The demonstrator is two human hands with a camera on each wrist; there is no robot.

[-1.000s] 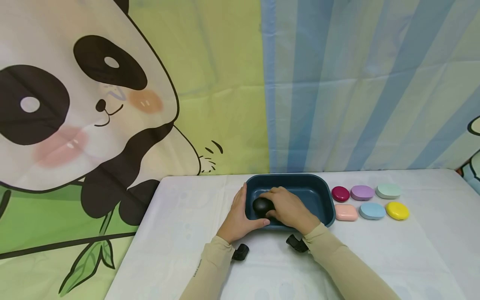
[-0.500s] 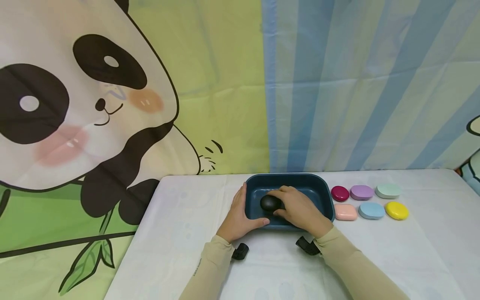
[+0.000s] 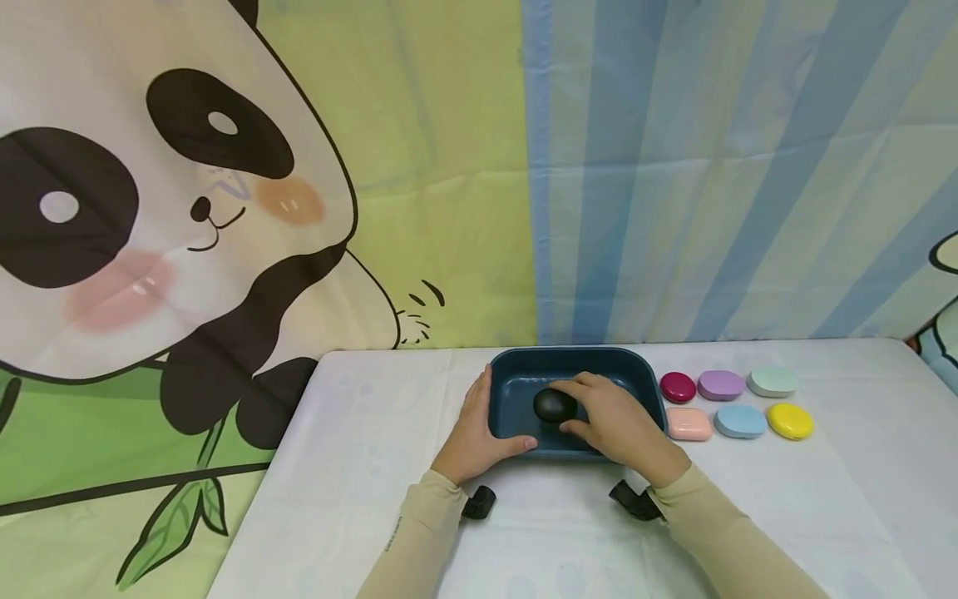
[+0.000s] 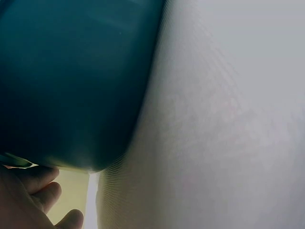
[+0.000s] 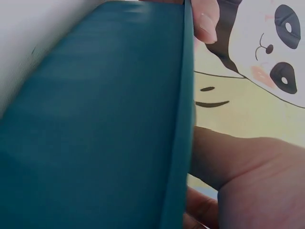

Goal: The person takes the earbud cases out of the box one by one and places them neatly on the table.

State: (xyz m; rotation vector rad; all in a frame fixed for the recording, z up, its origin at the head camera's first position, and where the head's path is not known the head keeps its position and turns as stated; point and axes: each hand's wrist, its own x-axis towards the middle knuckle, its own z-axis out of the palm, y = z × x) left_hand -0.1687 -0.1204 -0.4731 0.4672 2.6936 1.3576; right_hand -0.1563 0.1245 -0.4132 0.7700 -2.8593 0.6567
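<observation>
A dark blue rectangular basin stands at the table's back edge. My left hand holds the basin's front left corner, fingers along the left side and thumb over the front rim. In the left wrist view, several fingertips show beside the basin's outer wall. Inside the basin, a smooth black oval soap bar is held between the thumb and fingers of my right hand. The right wrist view shows the basin's outer wall and part of this hand, but its rim hides the soap.
Right of the basin lie two short rows of soaps: dark red, purple, mint, pink, light blue and yellow. A white cloth covers the table. Behind hangs a panda-print curtain.
My right hand has moved to the right inside the basin, and the black soap has gone with it from near the left wall toward the middle. The left hand stays in place.
</observation>
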